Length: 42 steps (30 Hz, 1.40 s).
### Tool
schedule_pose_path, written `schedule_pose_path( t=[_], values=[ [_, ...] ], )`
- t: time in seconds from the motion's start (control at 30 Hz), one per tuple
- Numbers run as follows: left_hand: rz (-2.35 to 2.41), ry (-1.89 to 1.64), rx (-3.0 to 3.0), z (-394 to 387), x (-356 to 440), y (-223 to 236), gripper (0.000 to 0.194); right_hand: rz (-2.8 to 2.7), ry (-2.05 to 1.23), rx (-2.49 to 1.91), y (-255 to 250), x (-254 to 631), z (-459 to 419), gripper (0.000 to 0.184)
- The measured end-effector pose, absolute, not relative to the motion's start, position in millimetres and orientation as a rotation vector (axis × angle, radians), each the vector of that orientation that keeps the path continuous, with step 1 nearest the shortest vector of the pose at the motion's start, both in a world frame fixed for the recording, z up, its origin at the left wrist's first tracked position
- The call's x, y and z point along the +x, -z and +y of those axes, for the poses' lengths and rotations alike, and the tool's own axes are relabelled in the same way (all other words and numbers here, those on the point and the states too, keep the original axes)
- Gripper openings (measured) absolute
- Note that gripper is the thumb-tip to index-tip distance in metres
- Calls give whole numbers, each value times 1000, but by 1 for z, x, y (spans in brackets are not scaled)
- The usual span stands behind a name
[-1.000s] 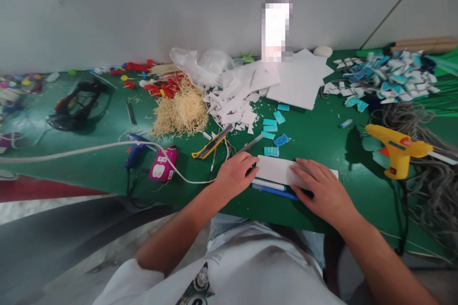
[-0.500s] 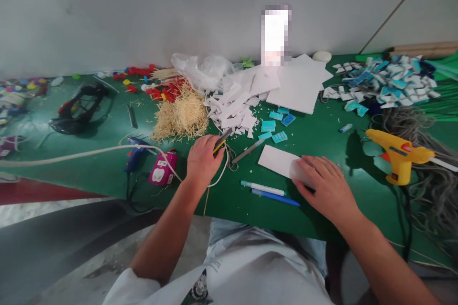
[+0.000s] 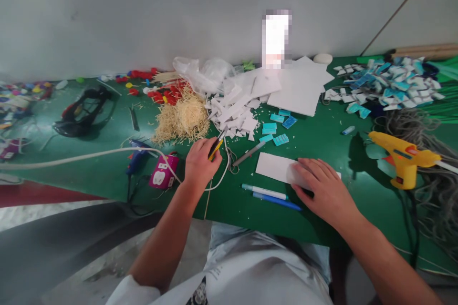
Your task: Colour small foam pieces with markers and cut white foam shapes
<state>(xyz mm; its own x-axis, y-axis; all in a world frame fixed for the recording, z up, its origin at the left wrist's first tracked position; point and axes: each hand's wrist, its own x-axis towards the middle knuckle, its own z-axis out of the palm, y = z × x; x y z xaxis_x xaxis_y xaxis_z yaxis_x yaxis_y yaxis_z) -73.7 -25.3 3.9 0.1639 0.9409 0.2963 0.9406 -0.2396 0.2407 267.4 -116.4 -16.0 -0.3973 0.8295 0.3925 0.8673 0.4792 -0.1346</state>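
My left hand [image 3: 201,162] is closed round a yellow and black utility knife [image 3: 215,147], whose blade end points up and away towards the pile of white scraps [image 3: 236,114]. My right hand [image 3: 324,186] lies with fingers stretched out over a white rectangular piece of card or foam board [image 3: 274,166], covering its right part. In front of that piece lie a white marker [image 3: 265,191] and a blue pen [image 3: 276,200]. A grey pen-like stick [image 3: 248,155] rests between the two hands. Several small blue pieces [image 3: 281,139] lie behind the white piece.
At right is a yellow glue gun [image 3: 399,152] beside grey cord [image 3: 432,190]. At left are a purple power socket [image 3: 163,171], a white cable [image 3: 89,156], a blue glue gun [image 3: 138,155] and pale straw [image 3: 182,119]. White sheets [image 3: 300,86] lie at the back.
The knife in my left hand has turned, showing more of its yellow body. The white piece under my right hand has swung a little, now lying more level. The view has shifted slightly.
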Motion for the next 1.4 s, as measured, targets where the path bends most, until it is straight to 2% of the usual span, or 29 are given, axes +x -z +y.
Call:
schedule_pose_path(
  t=[0.23,0.47,0.63,0.83,1.17,1.4],
  values=[
    [1781,-751,2436,-38,-63,-18,37,-2338,104,-1393,14,271,-118,34],
    [1533,-693,2466,-63,-35,-24,37,-2390,35,-1366,18,270,-112,40],
    [1525,-421,2320,-84,-11,-20,49,-2443,60,-1322,16,267,-104,33],
    [1514,-46,2200,-95,15,-28,60,-2474,66,-1332,12,265,-98,38],
    [1444,174,2144,-95,36,-51,58,-2396,96,-1328,20,263,-95,32],
    [1422,271,2161,-98,47,-52,65,-2336,65,-1369,23,262,-96,34]
  ],
)
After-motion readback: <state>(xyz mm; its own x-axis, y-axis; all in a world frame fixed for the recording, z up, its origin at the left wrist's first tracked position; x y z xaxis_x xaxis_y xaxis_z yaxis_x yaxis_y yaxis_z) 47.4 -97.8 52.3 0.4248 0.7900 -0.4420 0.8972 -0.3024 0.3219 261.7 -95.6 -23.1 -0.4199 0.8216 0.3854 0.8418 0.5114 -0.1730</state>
